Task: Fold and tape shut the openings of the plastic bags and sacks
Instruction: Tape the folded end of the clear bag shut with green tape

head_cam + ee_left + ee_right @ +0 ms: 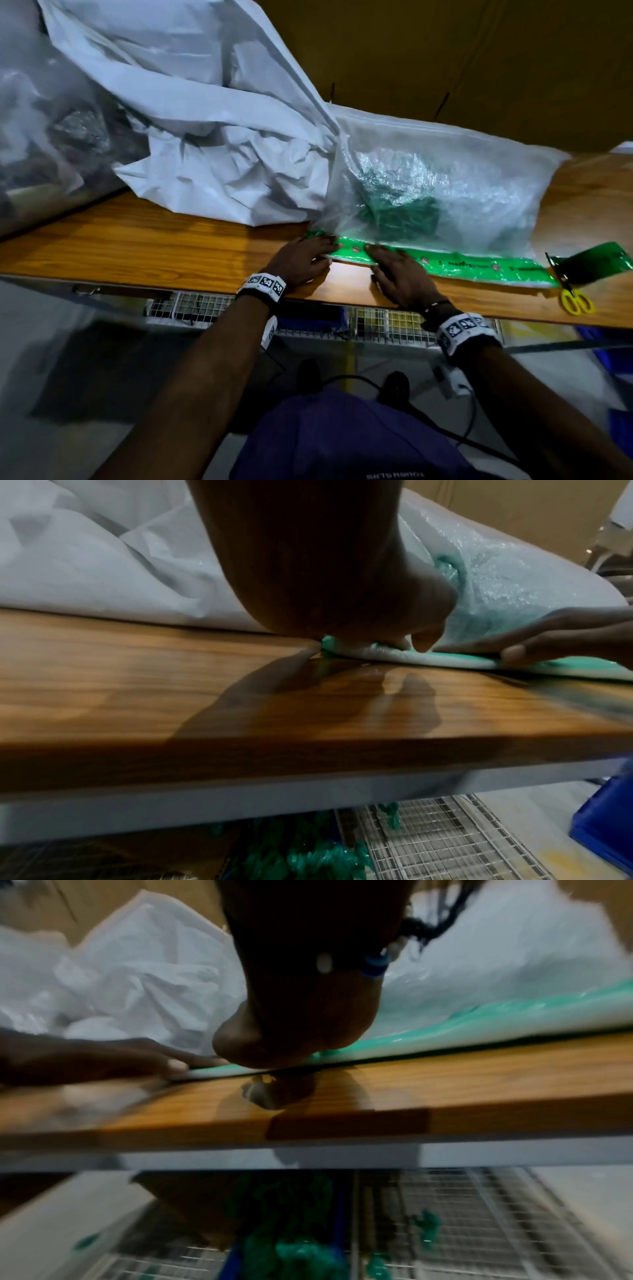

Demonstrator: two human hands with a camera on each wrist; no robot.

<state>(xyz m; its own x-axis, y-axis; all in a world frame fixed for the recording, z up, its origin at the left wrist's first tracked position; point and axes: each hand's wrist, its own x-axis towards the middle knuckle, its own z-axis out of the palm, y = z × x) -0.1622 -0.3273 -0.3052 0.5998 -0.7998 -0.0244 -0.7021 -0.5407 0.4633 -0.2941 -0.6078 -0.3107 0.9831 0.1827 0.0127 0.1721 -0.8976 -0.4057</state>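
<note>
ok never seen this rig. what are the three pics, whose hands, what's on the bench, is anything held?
No machine: a person works with bare hands, wearing three cameras. The wide picture comes from the head, looking down; the other two look along each wrist toward the fingers.

On the wooden bench lies a translucent woven sack with something green inside. Its folded opening is covered by a strip of green tape. The left hand and right hand press flat on the tape's left end; neither holds anything.

Yellow-handled scissors lie at the right, and a crumpled white bag lies behind, to the left.
</note>
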